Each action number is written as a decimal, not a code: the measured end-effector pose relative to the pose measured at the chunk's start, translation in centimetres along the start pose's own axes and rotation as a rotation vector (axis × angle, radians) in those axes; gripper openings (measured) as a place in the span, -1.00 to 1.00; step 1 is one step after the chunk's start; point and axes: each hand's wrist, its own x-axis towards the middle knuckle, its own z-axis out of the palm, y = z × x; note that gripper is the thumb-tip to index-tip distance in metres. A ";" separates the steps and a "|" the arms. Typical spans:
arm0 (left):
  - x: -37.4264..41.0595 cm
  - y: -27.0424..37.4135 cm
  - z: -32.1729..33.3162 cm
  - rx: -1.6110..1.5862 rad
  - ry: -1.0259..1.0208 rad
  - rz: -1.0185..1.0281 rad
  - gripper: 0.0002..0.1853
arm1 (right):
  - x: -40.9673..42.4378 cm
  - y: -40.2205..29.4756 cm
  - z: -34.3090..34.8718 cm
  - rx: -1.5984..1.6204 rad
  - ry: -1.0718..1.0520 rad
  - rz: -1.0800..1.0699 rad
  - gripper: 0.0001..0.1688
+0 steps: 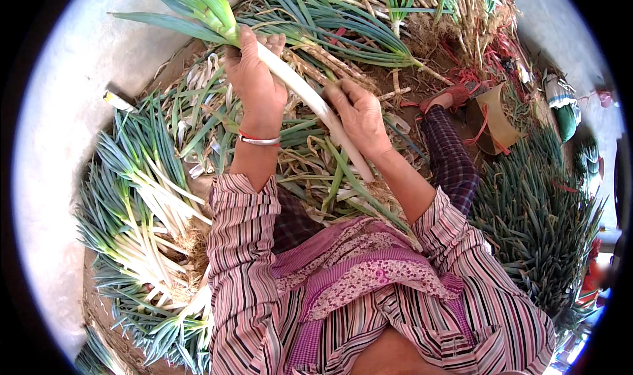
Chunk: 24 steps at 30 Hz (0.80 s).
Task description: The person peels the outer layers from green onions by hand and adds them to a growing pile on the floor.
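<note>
My left hand (257, 73) is closed around a long green onion stalk (296, 86) just below its green leaves, which point to the upper left. The white shaft slants down to the right. My right hand (353, 113) is at the lower shaft, its fingers curled beside it; whether they grip the shaft or a peeled layer, I cannot tell. A loose green leaf (353, 182) hangs below the right hand towards my lap. Stripped leaves and husks (198, 113) litter the ground beneath both hands.
White-stemmed green onions (153, 226) with roots lie heaped at the left. Unpeeled ones (346, 34) lie ahead, near red twine (487, 53). A dense stack of green onions (534, 217) stands at the right. My foot (447, 98) is at the upper right, near a curved tan piece (499, 123). A pale wall (54, 128) borders the left.
</note>
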 end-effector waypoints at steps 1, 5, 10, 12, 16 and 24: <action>-0.2 -0.1 0.2 0.022 0.024 0.000 -0.79 | 0.2 -1.2 0.3 -0.080 0.033 -0.141 -0.70; -0.6 -0.2 0.4 0.091 0.069 -0.027 -0.78 | 0.3 -1.5 1.6 -0.260 0.074 -0.349 -0.69; -0.3 0.0 -0.4 0.081 0.021 -0.065 -0.74 | 0.1 -1.9 0.7 0.045 0.070 -0.040 -0.85; -0.6 0.3 0.3 0.099 0.055 -0.069 -0.69 | 0.3 -0.5 0.3 0.027 0.076 -0.039 -0.87; 1.2 1.6 -0.5 0.116 0.008 -0.060 -0.56 | -0.4 -0.8 -0.4 0.690 0.215 0.240 -0.87; 4.2 7.1 -5.5 0.031 -0.204 0.018 -0.53 | -12.6 2.7 -6.9 0.737 0.014 0.496 -0.89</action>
